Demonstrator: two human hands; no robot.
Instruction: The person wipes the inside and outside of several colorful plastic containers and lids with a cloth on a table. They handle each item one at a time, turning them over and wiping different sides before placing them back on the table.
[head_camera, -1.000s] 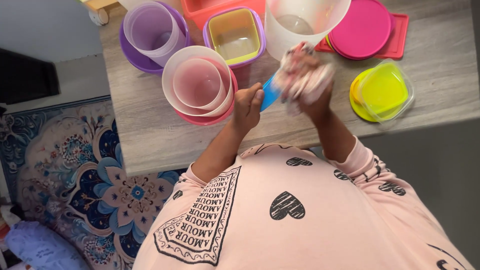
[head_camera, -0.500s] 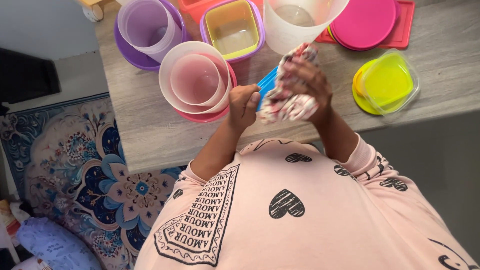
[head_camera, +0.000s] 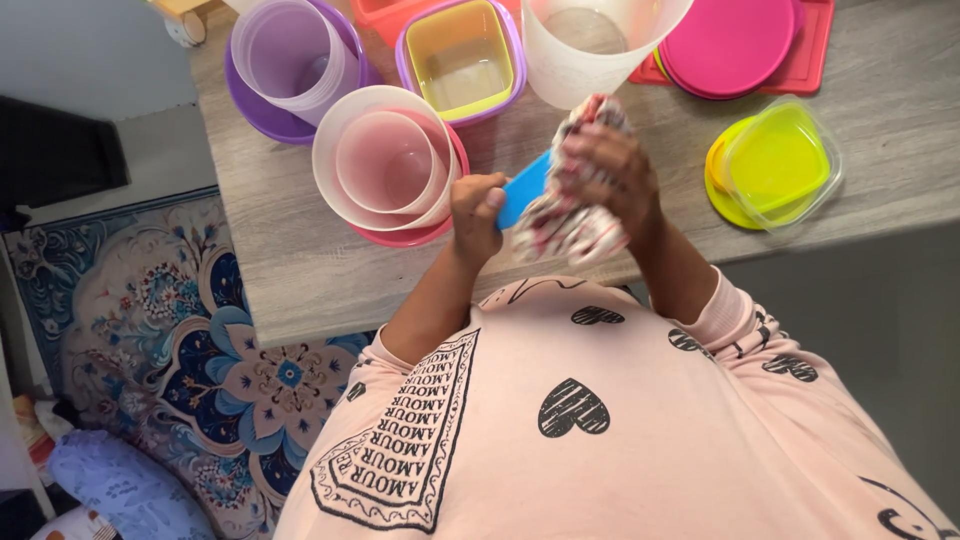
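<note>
My left hand (head_camera: 476, 212) grips one edge of a flat blue plastic lid (head_camera: 524, 187) above the near part of the grey wooden table (head_camera: 300, 270). My right hand (head_camera: 608, 172) holds a bunched red-and-white patterned cloth (head_camera: 566, 228) pressed against the lid's other side. Most of the lid is hidden under the cloth and my fingers.
Nested clear and pink round containers (head_camera: 385, 165) stand just left of my hands. A purple bowl with a clear cup (head_camera: 290, 55), a square yellow-and-purple tub (head_camera: 463, 58), a tall clear container (head_camera: 590, 40), pink lids (head_camera: 730, 45) and a yellow lidded box (head_camera: 775, 165) lie around. A patterned rug (head_camera: 170, 330) covers the floor at left.
My right hand with the cloth has slid down along the blue lid toward me. My left hand has shifted slightly left, still holding the lid.
</note>
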